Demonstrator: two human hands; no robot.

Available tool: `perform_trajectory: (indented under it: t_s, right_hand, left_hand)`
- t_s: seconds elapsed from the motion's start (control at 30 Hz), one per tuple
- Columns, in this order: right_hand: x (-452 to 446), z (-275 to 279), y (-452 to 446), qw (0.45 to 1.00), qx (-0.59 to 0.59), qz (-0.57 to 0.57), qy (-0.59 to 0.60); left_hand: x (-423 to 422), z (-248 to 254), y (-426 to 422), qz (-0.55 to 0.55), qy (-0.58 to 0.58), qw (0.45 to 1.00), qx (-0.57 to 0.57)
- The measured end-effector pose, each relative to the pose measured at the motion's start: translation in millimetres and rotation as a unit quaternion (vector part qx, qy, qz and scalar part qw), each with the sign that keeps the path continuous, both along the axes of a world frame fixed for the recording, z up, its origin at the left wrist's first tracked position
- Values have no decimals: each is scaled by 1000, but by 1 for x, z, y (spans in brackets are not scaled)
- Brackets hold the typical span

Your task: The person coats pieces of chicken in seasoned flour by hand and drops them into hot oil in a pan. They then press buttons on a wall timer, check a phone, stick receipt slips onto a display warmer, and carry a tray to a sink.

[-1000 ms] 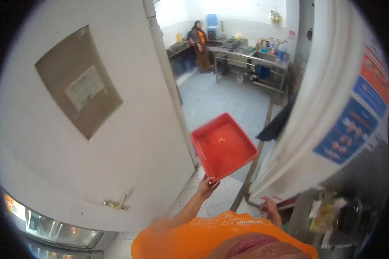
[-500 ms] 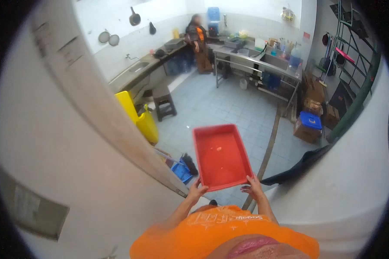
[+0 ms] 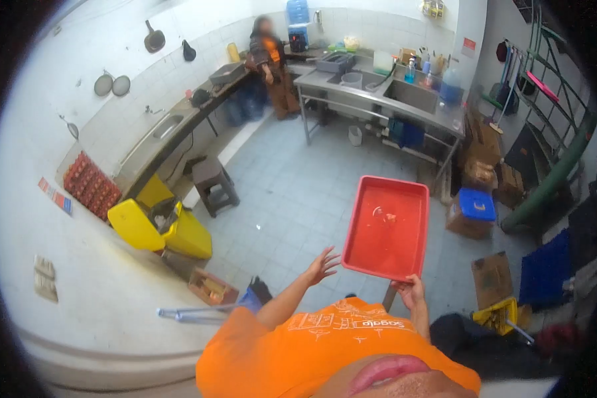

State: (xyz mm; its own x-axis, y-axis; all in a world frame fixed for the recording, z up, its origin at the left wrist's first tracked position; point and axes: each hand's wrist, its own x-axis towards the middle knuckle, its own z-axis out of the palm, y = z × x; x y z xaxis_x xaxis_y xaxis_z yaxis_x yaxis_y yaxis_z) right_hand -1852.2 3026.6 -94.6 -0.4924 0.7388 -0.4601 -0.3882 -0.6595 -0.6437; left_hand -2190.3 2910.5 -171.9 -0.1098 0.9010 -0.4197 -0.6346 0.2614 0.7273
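A red rectangular plastic tray (image 3: pixel 386 245) is held out in front of my chest. Some liquid and a few small bits lie on its bottom. My right hand (image 3: pixel 410 292) grips the tray's near right corner, with the fingers partly hidden beneath the rim. Off the tray's left side, my left hand (image 3: pixel 322 266) hangs in the air with its fingers spread, touching nothing.
A steel sink counter (image 3: pixel 411 99) stands at the back, with a person (image 3: pixel 272 66) to its left. On the left are a stool (image 3: pixel 213 182) and an open yellow bin (image 3: pixel 189 235). A blue-lidded box (image 3: pixel 476 204) and cardboard (image 3: pixel 492 280) sit on the right.
My left hand has let go of the tray and moved apart from it. The tray, still in my right hand, has shifted right. I have come through the doorway into the room.
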Motion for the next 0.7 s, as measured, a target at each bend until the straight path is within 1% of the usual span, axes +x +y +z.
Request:
perform_trajectory:
  t_s: [0.07,0.13,0.2,0.23,0.27,0.3,0.37,0.4,0.47,0.57,0.67,0.7]
  right_hand:
    - [-26,-5,84,1000,-2,-16,23]
    - [-50,-1,169,999,2,-19,35]
    - [-88,14,256,997,14,-37,69]
    - [-106,26,303,995,23,-47,81]
    - [-127,38,344,995,19,-65,72]
    - [-147,50,384,994,16,-86,64]
    - [-180,59,471,994,45,-75,73]
    - [-194,58,508,992,59,-70,81]
    - [-221,62,572,993,55,-84,62]
    - [-263,92,669,992,73,-94,39]
    - [-287,96,765,991,93,-101,8]
    - [-292,94,797,990,101,-101,1]
  left_hand:
    - [-32,-51,29,129,-40,984,-114]
    - [-61,-98,33,191,17,952,-239]
    - [-87,-146,-5,180,17,950,-254]
    - [-93,-163,-22,228,2,923,-309]
    - [-101,-179,-35,242,-1,905,-351]
    - [-111,-182,-45,248,-4,884,-397]
    - [-128,-187,-47,248,-8,846,-471]
    - [-140,-188,-30,241,-7,836,-492]
    - [-174,-190,11,223,-2,820,-528]
    - [-237,-198,110,174,41,825,-536]
    - [-309,-222,253,99,153,855,-486]
    - [-336,-235,315,62,209,866,-450]
